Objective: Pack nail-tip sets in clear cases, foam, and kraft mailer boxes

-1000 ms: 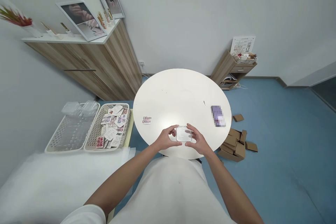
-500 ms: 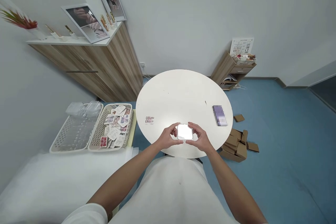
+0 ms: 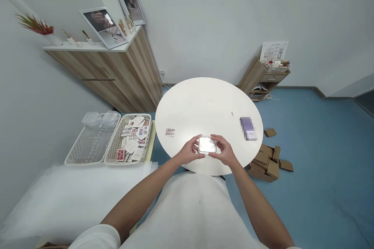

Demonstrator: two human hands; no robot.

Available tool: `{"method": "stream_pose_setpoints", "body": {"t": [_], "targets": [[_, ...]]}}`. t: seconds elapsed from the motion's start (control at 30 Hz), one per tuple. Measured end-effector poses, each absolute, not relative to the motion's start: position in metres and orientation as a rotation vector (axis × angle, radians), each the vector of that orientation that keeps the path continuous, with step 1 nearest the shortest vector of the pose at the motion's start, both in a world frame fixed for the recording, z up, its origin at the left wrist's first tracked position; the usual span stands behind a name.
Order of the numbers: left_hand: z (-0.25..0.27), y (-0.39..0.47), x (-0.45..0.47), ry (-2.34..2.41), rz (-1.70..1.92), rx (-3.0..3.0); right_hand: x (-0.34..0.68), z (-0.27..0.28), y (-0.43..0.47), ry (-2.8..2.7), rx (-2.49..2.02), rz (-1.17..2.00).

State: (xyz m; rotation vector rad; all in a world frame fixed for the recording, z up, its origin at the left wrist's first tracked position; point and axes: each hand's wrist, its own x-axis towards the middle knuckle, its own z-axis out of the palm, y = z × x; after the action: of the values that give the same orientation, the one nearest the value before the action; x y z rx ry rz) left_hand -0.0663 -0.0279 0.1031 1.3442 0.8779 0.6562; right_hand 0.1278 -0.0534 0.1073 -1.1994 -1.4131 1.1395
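Between both hands, over the near part of the white oval table (image 3: 204, 105), is a small clear plastic box (image 3: 207, 145) with a bright glare on its face. My left hand (image 3: 189, 151) grips its left side, thumb at the near edge and fingers at the far edge. On the right side my right hand (image 3: 224, 151) holds it the same way. Whether anything lies inside the box cannot be made out. Left of my hands, a card of press-on nails (image 3: 170, 132) lies flat on the table.
A blurred purple item (image 3: 248, 128) lies at the table's right. Left of the table stand a white basket of nail cards (image 3: 148, 140) and a basket of clear plastic boxes (image 3: 71, 155). Cardboard boxes (image 3: 264, 163) sit on the floor at right. A wooden cabinet (image 3: 140, 74) stands behind left.
The whole view has shifted slightly, so the room appears a little further right. Both hands keep their hold on the clear box, which seems slightly tilted compared with before.
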Motion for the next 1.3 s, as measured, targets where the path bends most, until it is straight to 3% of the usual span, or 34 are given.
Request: {"method": "stream_pose_setpoints", "body": {"t": [0.2,0.5,0.93,1.3], "targets": [[0.088,-0.029,-0.074,0.939,0.660,1.103,0.124,0.103,-0.059,-1.423,-1.205,1.148],[0.077,-0.033,-0.076,0.961,0.673,1.189,0.124,0.100,-0.056,-1.321,-1.356,1.273],[0.054,-0.051,-0.070,0.930,0.616,1.217,0.122,0.078,-0.059,-0.842,-1.583,1.495],[0.021,-0.049,-0.045,1.169,0.581,1.113,0.126,0.035,-0.099,-0.855,-1.778,1.351]]}}
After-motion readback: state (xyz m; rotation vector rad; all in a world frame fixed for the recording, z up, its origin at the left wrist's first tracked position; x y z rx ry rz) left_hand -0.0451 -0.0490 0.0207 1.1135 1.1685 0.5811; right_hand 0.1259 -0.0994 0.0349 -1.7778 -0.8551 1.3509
